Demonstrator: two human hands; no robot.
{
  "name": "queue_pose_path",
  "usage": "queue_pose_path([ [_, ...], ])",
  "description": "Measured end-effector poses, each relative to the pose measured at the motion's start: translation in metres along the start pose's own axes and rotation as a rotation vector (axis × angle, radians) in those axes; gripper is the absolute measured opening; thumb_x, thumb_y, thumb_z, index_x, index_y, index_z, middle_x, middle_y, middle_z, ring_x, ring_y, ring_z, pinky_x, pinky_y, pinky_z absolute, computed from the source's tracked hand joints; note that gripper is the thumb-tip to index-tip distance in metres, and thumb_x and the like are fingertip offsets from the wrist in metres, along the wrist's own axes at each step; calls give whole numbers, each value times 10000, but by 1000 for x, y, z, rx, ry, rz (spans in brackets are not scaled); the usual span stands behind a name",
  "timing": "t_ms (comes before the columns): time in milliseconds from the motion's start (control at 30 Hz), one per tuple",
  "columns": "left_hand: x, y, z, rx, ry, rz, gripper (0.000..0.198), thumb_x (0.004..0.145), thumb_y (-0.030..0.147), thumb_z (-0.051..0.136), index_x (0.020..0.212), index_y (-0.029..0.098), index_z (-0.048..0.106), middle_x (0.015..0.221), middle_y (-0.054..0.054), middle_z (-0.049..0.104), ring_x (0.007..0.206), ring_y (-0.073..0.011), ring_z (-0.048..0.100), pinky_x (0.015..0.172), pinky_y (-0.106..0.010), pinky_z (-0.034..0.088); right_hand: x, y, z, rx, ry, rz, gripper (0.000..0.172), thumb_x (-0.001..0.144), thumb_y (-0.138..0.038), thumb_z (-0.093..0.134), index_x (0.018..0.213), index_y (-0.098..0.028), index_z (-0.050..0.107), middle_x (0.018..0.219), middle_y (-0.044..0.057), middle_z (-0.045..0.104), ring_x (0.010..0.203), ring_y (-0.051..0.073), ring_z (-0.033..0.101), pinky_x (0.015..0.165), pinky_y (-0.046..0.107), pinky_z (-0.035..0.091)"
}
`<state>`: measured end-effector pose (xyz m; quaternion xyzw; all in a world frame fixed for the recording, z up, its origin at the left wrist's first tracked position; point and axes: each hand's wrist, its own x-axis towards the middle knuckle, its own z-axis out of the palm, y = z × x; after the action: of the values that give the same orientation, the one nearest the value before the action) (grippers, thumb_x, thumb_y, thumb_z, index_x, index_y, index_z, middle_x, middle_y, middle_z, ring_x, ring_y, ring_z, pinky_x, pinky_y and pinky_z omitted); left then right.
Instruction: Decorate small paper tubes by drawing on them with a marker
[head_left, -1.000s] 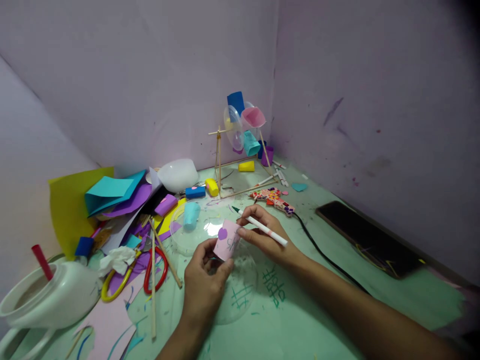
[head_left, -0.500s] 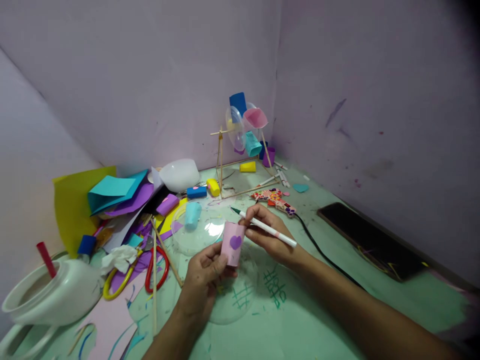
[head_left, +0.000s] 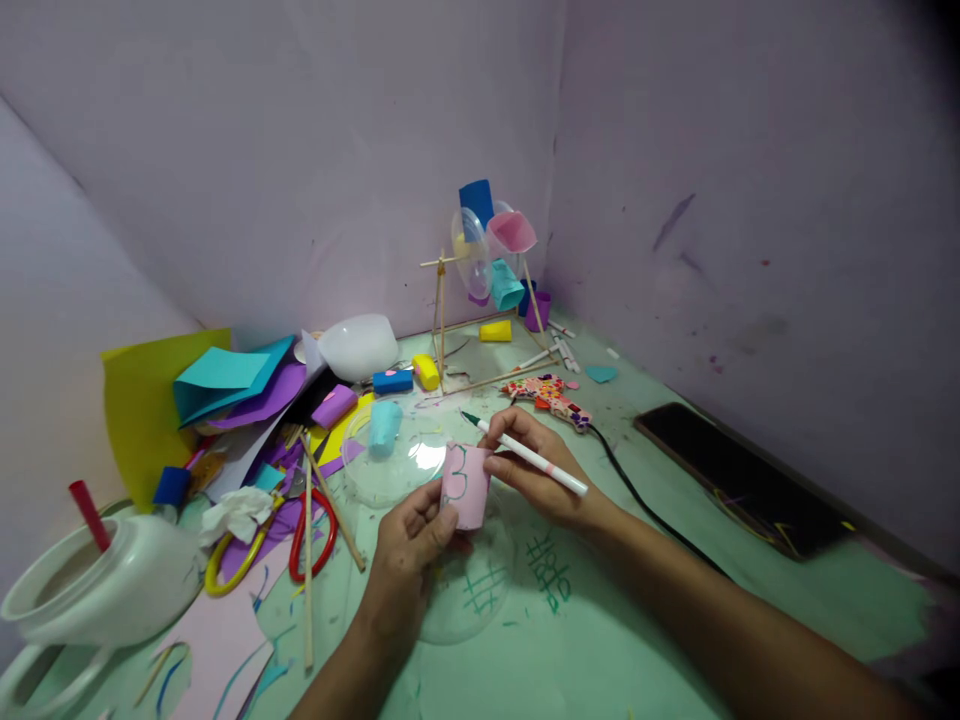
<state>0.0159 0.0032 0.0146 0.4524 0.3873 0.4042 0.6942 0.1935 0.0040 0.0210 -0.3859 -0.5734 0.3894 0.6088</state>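
1. The left hand (head_left: 411,545) is curled, fingers and thumb closed around the lower part of a pink paper tube (head_left: 471,490)
2. The pink paper tube sits in front of the person, lifted above the green tabletop (head_left: 607,650), with dark curved lines drawn on the side facing the camera
3. The right hand (head_left: 536,465) is partly closed, gripping a white marker (head_left: 541,463); its fingertips appear to touch the tube's upper right edge
4. The marker slants, its dark green tip pointing up and left, above the tube and apart from it
5. Behind the left hand, a light blue tube (head_left: 385,430) rests on a clear plastic disc (head_left: 360,485)
6. Beyond the right hand lies a patterned glue gun (head_left: 553,398), its black cable (head_left: 626,480) running to the right of the forearm
7. Farther back stands a stick frame (head_left: 441,320) holding a wheel with coloured paper cups (head_left: 513,232)
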Motion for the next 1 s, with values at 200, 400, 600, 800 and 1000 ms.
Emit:
queue_pose_path([
  [200, 2, -1, 0, -97, 0, -55, 428, 614, 273, 793, 1003, 113, 711, 819, -86, 675, 679, -156, 585, 589, -244, 488, -1, -5, 2, -6, 89, -36, 128, 805, -251, 603, 908, -216, 536, 908, 42, 670, 872, 185, 624, 746, 325, 498],
  [400, 8, -1, -5, -137, 163, -41, 380, 557, 240, 814, 899, 102, 722, 776, -67, 666, 666, -150, 580, 564, -236, 495, -3, -14, 2, 113, 371, -20, 221, 854, -394, 572, 875, -188, 648, 618, -2, 649, 569, 126, 608, 532, 245, 489],
  [600, 8, -2, -4, -117, 172, -67, 417, 537, 254, 819, 912, 97, 723, 757, -59, 679, 644, -147, 586, 558, -238, 486, -10, -13, 7, -57, 328, -47, 203, 824, -345, 618, 763, -160, 672, 533, -22, 559, 459, 87, 504, 437, 212, 419],
  [800, 6, 2, -2, -128, 179, -85, 440, 512, 216, 816, 921, 88, 717, 758, -66, 702, 643, -145, 593, 586, -240, 470, -15, -10, 12, -143, 272, -108, 122, 833, -263, 597, 754, -176, 625, 595, -2, 596, 479, 97, 545, 431, 213, 440],
  [1000, 5, 9, 1, -134, 158, -114, 422, 492, 208, 818, 876, 77, 707, 733, -66, 698, 626, -141, 585, 567, -234, 461, -17, -14, 18, -267, 204, -153, 134, 825, -211, 571, 698, -174, 593, 572, -5, 583, 454, 92, 531, 418, 212, 427],
])
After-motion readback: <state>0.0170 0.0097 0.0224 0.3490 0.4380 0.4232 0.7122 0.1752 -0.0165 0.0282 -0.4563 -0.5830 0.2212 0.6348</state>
